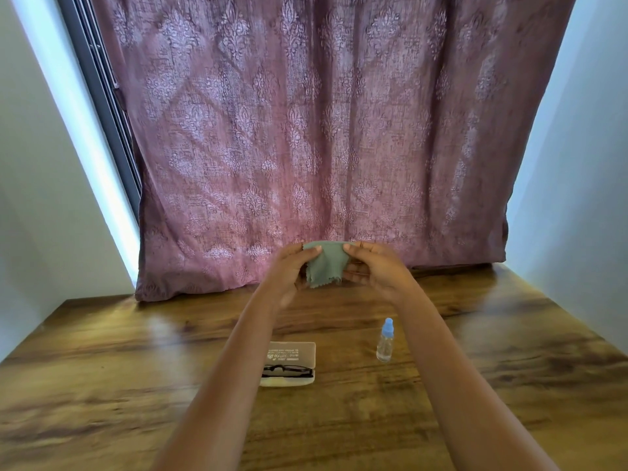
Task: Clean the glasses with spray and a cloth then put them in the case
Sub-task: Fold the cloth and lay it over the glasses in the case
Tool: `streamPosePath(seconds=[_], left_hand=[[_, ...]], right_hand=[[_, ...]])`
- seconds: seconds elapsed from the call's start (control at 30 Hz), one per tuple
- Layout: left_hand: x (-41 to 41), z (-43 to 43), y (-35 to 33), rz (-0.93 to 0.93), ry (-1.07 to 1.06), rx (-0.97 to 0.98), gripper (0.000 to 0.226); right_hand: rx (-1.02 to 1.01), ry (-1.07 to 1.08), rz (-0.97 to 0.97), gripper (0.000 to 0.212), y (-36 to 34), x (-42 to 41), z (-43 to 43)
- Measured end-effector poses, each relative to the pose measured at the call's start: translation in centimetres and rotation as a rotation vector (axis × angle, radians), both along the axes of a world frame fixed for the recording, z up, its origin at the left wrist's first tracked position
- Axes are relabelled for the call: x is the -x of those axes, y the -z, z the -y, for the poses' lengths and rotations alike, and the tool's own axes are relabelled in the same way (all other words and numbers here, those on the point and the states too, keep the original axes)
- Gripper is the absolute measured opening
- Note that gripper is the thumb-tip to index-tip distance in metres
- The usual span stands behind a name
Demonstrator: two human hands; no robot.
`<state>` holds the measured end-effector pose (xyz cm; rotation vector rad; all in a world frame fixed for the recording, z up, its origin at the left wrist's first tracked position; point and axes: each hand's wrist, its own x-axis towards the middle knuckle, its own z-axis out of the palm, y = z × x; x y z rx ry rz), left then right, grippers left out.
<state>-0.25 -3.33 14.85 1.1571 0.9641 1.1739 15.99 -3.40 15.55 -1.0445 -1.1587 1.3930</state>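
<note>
The cloth [326, 266] hides most of the fingers behind it, so only the thumbs and a few fingertips show at its edges. Both forearms run off the bottom of the view. The left forearm crosses the left end of the case [293, 351] and covers that end of the glasses [288, 370]. The print on the case lid is too small and blurred to read. How full the spray bottle [385, 342] is cannot be told through its clear body.

The case lies open on the table [102, 368], its pale lid folded back towards the far side. The dark-framed glasses lie folded in the near half. The spray bottle stands upright with its blue cap on, just right of the case and apart from it, between the case and the right forearm.

The left hand [289, 271] and the right hand [379, 270] are raised together over the far part of the table, in front of the patterned mauve curtain [306, 130]. Each hand pinches an upper corner of the green cloth, thumb on the near face and fingers behind. The cloth hangs between them with its zigzag lower edge loose. The glasses and case lie well below and nearer than the hands, untouched. A dark window frame [102, 79] shows left of the curtain.
</note>
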Motion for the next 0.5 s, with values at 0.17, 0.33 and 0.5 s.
streamPosePath(seconds=[0.17,0.33,0.5], left_hand=[[-0.4,0.5,0.0,0.110,0.033,0.128,0.009],[-0.6,0.7,0.4,0.127,0.058,0.173,0.005],[-0.6,0.5,0.4,0.162,0.035,0.177,0.009]], right_hand=[[0.064,0.048,-0.059,0.009,0.2,0.3,0.0],[0.174,0.059,-0.171,0.015,0.5,0.5,0.0],[0.264,-0.093,-0.189,0.034,1.3,0.5,0.8]])
